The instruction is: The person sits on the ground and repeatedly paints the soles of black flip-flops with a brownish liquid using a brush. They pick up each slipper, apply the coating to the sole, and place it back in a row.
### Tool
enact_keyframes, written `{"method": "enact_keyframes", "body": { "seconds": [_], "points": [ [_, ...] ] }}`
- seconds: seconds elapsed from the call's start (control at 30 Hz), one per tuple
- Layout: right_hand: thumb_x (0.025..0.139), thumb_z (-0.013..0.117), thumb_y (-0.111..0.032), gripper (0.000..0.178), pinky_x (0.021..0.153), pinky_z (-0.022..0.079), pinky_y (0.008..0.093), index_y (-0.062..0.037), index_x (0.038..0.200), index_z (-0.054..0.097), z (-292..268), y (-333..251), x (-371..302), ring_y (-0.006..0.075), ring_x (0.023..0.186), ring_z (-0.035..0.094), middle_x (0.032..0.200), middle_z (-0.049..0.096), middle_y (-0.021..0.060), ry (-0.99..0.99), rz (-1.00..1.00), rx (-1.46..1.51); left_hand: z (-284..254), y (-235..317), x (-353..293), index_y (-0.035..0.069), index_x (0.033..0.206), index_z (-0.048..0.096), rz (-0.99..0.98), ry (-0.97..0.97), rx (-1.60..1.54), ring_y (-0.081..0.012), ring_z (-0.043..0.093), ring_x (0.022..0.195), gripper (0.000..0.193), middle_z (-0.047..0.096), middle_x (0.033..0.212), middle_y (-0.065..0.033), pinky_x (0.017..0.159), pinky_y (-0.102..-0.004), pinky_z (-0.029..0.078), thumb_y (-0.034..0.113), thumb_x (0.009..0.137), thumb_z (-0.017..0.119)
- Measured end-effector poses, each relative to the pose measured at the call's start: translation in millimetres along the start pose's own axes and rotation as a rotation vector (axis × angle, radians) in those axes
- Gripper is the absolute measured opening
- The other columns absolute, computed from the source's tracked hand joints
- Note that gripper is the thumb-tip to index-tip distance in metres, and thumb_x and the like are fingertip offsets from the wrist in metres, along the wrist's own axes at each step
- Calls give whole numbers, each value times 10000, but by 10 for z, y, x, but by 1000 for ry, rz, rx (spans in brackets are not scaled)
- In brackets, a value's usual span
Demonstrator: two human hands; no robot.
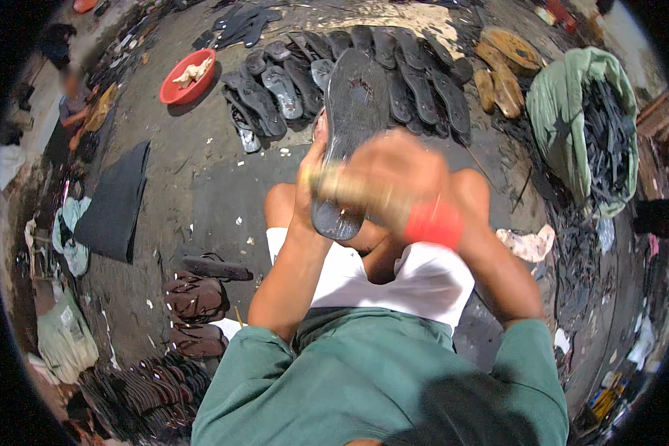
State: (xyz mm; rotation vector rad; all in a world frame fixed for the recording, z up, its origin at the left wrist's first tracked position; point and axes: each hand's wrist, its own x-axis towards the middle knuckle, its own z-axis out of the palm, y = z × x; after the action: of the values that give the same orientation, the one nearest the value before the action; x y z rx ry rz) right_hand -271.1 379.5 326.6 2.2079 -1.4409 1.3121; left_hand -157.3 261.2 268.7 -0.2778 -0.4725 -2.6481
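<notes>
My left hand [312, 175] grips a black shoe sole [353, 97] from its left side, raised above my lap. The sole stands lengthwise, with a rough, worn spot near its upper end and a shinier lower end. Across its lower part lies a yellowish-brown, stick-like tool [349, 189], smeared by motion, its kind unclear. My right hand [401, 167] is closed round this tool, also blurred, with a red band on the wrist. Most of the left fingers are hidden behind the sole.
Rows of black soles [409, 82] lie ahead. A red basin [188, 78] holds pale scraps. Wooden shoe lasts [502, 89] and a green sack [561, 111] of black strips stand right. Brown sandals [195, 297] and a black sheet [115, 204] lie left. A person [74, 108] sits far left.
</notes>
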Motion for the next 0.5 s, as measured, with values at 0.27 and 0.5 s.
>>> {"method": "enact_keyframes", "body": {
  "seconds": [0.27,0.5],
  "points": [
    [688,712,-145,305,692,525,369,-57,979,680,31,-278,-199,246,812,630,934,649,78,-20,75,-72,31,24,-8,105,1374,445,97,372,101,-200,603,1123,370,571,1292,-79,980,-358,505,275,1051,385],
    [736,743,-136,243,617,509,368,-83,966,685,109,-341,-274,265,740,623,814,604,79,-52,213,266,-1,-12,-27,136,1469,330,194,278,217,-212,571,1184,428,517,1363,-92,1006,-391,489,234,1054,364]
  ]
}}
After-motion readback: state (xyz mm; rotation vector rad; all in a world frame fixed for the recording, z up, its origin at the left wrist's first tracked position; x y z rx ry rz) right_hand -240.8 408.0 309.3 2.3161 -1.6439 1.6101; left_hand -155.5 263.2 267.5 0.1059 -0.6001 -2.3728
